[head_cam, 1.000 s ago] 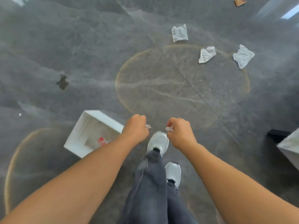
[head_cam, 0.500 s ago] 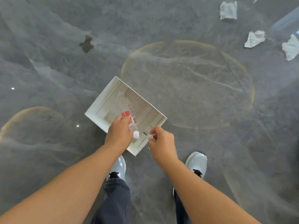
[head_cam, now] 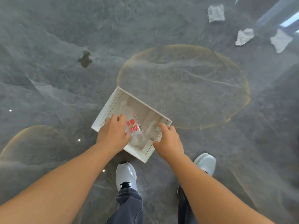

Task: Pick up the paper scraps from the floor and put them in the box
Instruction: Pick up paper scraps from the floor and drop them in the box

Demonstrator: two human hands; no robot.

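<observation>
Looking straight down at a grey marbled floor (head_cam: 48,38). At the centre of the frame an open white box (head_cam: 106,114) sits on the floor, turned at an angle. Inside it lie a clear plastic bottle (head_cam: 135,126) with a red label and some white crumpled paper (head_cam: 136,142) near the lower corner. The left hand (head_cam: 113,133) hovers over the box's lower left side, fingers loosely bent and released, with nothing seen in them. The right hand (head_cam: 168,139) hangs over the box's lower right rim, fingers relaxed and spread, holding nothing. Three white paper scraps (head_cam: 216,13) (head_cam: 244,36) (head_cam: 280,40) lie on the floor in the upper right, well apart from the box. Two pale shoes (head_cam: 126,175) show at the bottom.
</observation>
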